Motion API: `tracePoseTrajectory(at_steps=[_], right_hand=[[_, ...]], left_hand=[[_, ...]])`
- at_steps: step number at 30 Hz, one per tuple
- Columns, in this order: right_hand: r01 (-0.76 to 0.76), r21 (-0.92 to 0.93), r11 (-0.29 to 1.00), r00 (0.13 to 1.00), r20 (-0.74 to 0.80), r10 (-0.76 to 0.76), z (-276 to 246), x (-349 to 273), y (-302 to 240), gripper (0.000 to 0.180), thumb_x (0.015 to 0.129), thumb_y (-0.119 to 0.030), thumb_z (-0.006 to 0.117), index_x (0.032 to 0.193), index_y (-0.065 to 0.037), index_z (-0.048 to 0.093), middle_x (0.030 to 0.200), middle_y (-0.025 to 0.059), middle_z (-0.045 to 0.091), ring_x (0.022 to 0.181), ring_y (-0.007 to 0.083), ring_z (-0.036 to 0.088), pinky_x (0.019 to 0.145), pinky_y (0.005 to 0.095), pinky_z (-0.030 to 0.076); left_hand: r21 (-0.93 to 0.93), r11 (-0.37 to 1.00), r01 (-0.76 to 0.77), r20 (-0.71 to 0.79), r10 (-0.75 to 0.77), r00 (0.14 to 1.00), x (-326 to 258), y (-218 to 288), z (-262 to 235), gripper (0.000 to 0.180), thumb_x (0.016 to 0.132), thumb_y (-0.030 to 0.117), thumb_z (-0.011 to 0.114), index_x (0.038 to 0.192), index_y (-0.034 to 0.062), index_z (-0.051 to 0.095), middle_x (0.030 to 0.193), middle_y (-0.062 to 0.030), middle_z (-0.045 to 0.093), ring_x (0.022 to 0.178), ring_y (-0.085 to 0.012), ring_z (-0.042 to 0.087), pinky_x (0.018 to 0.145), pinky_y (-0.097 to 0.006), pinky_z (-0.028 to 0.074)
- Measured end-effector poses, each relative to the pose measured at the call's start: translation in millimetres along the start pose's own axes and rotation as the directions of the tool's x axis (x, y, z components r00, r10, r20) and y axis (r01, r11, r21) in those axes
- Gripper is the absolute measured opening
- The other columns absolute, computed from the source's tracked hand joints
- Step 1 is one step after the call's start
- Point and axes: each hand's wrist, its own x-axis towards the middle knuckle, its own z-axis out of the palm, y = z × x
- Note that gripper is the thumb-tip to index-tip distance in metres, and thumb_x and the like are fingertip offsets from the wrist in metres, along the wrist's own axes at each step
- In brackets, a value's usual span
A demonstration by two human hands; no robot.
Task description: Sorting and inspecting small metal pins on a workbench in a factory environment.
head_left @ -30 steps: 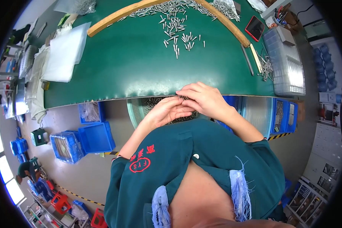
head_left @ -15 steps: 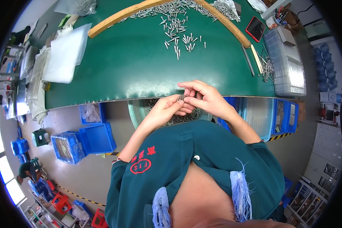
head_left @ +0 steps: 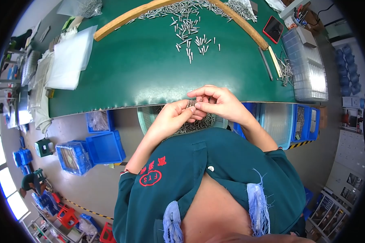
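light: bright, even; daylight from windows [head_left: 2, 190] at lower left
shadows: soft
edges: fisheye bend, black rim
focus: sharp centre

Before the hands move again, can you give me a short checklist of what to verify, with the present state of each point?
1. Small metal pins pinched between left hand and right hand: ok.
2. Hands over the pale basket of pins below the table edge, so a dropped pin may land inside: ok.
3. Exact number of pins held: cannot tell, fingers hide them.
4. Loose pins lie far up the green table, not near its edge: ok.
5. Pins aligned the same way: cannot tell.
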Motion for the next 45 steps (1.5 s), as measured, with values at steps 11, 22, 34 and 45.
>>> tracePoseTrajectory(at_steps=[11, 22, 34, 45], right_hand=[[-0.062, 0.038, 0.997, 0.995, 0.075, 0.059, -5.8, 4.8, 4.3, 0.023, 0.087, -0.008, 0.063, 0.110, -0.004, 0.067, 0.085, -0.0009, 0.062, 0.074, 0.0037, 0.053, 0.067, 0.0205, 0.044], [-0.020, 0.014, 1.000, 0.998, 0.064, 0.019, -4.2, 5.1, 1.1, 0.021, 0.086, -0.007, 0.065, 0.107, -0.003, 0.067, 0.087, 0.0014, 0.064, 0.075, 0.0053, 0.057, 0.066, 0.0212, 0.046], [-0.038, 0.020, 0.999, 0.999, 0.029, 0.038, -0.3, 2.6, 0.7, 0.018, 0.087, -0.007, 0.063, 0.104, -0.004, 0.067, 0.087, 0.0014, 0.063, 0.073, 0.0048, 0.057, 0.064, 0.0201, 0.046], [0.050, -0.095, 0.994, 0.999, 0.007, -0.050, 1.1, 1.1, -4.6, 0.018, 0.085, -0.007, 0.066, 0.103, -0.006, 0.068, 0.084, 0.0002, 0.060, 0.070, 0.0055, 0.054, 0.063, 0.0221, 0.044]], left_hand=[[-0.020, 0.999, 0.038, 0.021, -0.037, 0.999, -0.1, 2.3, -3.0, 0.031, 0.100, 0.018, 0.042, 0.117, -0.0030, 0.058, 0.101, -0.0144, 0.068, 0.094, -0.0191, 0.067, 0.082, -0.030, 0.053], [-0.004, 0.999, 0.040, -0.005, -0.040, 0.999, -1.6, 1.7, -3.6, 0.029, 0.099, 0.016, 0.044, 0.116, -0.0032, 0.058, 0.103, -0.0122, 0.068, 0.095, -0.0177, 0.066, 0.083, -0.029, 0.052], [0.141, 0.988, -0.058, -0.092, 0.071, 0.993, -3.6, -2.0, -0.4, 0.024, 0.092, 0.012, 0.051, 0.105, -0.0051, 0.061, 0.096, -0.0116, 0.070, 0.092, -0.0160, 0.067, 0.083, -0.029, 0.052], [0.237, 0.970, -0.051, -0.120, 0.081, 0.990, -2.3, -1.4, -3.0, 0.026, 0.092, 0.015, 0.053, 0.106, -0.0053, 0.061, 0.090, -0.0122, 0.071, 0.086, -0.0168, 0.069, 0.079, -0.030, 0.053]])
